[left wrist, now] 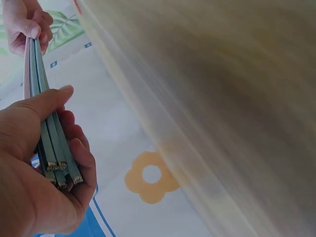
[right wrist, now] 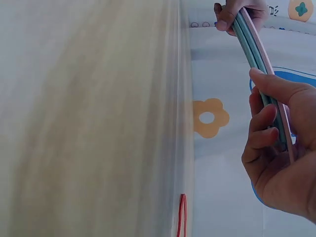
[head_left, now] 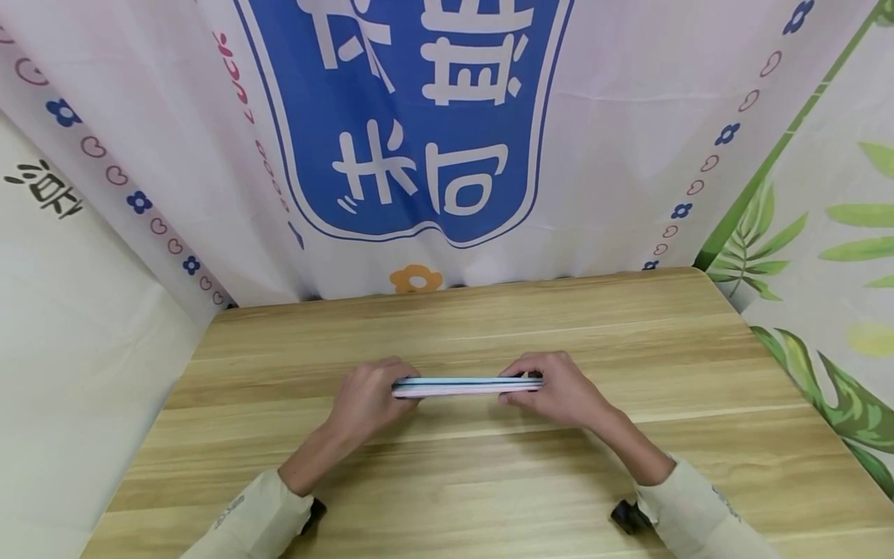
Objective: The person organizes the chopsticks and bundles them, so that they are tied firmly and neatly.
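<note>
A bundle of several slim, square-ended sticks that look like chopsticks [head_left: 461, 386], pale blue-green and pink, lies level between my two hands. My left hand [head_left: 366, 394] grips the left end, and my right hand [head_left: 564, 390] holds the right end. In the left wrist view the thumb crosses the chopsticks [left wrist: 36, 69], whose cut ends show a gold-coloured pattern near the palm. The right wrist view has the fingers curled round the chopsticks [right wrist: 251, 44], with a pink one along one side. The exact number of sticks is hidden.
Below the hands spreads a wood-grain table [head_left: 447, 481]. A white curtain [head_left: 601, 194] with a blue printed panel hangs behind its far edge. A leaf-patterned cloth [head_left: 824, 256] is at the right. A red loop of cord [right wrist: 182, 215] shows at the table edge.
</note>
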Available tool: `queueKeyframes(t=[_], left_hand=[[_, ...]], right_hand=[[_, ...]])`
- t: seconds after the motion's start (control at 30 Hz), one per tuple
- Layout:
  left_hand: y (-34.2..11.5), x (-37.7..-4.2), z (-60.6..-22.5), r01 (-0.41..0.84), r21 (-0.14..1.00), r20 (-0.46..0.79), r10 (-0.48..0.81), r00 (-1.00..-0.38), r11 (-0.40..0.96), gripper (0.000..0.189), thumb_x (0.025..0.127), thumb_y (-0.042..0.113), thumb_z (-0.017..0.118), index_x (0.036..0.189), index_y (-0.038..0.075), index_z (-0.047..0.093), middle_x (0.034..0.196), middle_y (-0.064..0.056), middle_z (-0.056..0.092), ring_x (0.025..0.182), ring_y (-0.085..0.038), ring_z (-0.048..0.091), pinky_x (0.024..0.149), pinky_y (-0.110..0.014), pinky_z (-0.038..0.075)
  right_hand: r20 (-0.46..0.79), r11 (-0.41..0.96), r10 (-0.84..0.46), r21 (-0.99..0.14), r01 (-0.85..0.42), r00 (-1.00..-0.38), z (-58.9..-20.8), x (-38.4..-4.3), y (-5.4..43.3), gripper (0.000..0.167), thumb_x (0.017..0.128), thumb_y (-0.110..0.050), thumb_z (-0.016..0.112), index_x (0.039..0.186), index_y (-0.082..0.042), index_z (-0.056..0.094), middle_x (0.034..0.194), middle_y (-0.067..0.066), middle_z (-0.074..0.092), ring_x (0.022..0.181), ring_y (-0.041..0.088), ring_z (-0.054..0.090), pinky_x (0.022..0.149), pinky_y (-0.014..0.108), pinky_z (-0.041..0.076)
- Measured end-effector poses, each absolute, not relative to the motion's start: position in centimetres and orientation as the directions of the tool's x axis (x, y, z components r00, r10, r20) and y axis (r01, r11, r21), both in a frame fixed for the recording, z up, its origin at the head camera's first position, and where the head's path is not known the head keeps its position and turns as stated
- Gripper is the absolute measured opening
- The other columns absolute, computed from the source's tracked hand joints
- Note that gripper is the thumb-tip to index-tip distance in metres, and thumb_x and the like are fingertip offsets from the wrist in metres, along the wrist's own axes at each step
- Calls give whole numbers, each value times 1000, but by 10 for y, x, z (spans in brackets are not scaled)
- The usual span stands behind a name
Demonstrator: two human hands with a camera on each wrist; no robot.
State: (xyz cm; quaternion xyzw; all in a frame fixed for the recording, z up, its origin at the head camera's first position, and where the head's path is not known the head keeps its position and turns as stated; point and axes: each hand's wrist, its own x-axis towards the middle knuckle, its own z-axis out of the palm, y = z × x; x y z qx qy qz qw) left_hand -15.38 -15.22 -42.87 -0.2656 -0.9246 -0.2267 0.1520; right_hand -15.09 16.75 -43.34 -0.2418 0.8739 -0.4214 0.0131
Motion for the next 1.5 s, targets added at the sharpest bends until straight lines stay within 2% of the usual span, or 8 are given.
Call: queueKeyframes(t=[0.17,0.33,0.53,0.67,0.83,1.13,1.27,1.5], left_hand=[[-147,-153,-427,547,328,423,398,-814,770,19,77,5,94,89,13,82,84,2,77,64,-4,57,58,-22,50],[-141,-156,-427,535,339,414,388,-823,774,22,75,0,92,92,10,82,85,-1,77,68,-6,62,62,-26,55],[-133,-158,-426,531,348,389,397,-831,772,17,76,1,91,87,9,81,80,-1,76,67,-6,62,62,-24,55],[-127,-158,-426,539,346,412,392,-823,768,16,75,-1,90,85,8,80,78,-2,75,67,-8,62,62,-25,55],[-119,-156,-425,515,350,448,343,-826,783,17,75,-2,92,85,7,81,81,-4,77,73,-15,68,68,-33,60],[-110,-155,-423,512,424,498,280,-821,747,21,73,-4,93,87,8,83,83,-4,77,77,-18,67,70,-34,56],[-107,-154,-421,516,419,485,296,-823,747,21,73,4,95,89,11,83,83,-2,77,76,-17,66,69,-33,55],[-107,-153,-417,546,306,458,382,-803,780,18,78,21,98,85,15,82,78,3,77,66,-8,63,61,-29,55]], right_hand=[[181,522,-409,-757,-392,-894,-431,-151,169,18,87,-18,91,104,-20,84,93,-7,79,75,7,61,66,22,50],[205,525,-380,-755,-393,-902,-428,-152,169,16,87,-12,90,100,-19,84,92,-6,79,75,7,63,68,23,52],[219,524,-349,-760,-383,-911,-431,-153,169,16,85,-8,90,94,-18,82,89,-6,78,75,6,64,68,23,53],[222,524,-331,-765,-374,-917,-432,-152,168,17,85,-7,90,94,-17,80,90,-5,77,76,6,64,68,23,54],[220,510,-305,-784,-354,-927,-432,-151,166,17,85,-5,89,96,-15,80,92,-3,77,77,10,65,67,23,54],[227,471,-236,-824,-316,-945,-430,-153,165,22,80,-1,91,95,-16,82,87,-1,71,75,15,63,64,24,52],[232,450,-230,-836,-315,-945,-429,-154,166,24,79,0,91,95,-15,82,86,0,70,72,13,61,61,23,50],[225,429,-270,-843,-326,-936,-426,-155,169,24,79,-1,92,96,-15,82,89,1,74,77,14,66,64,24,55]])
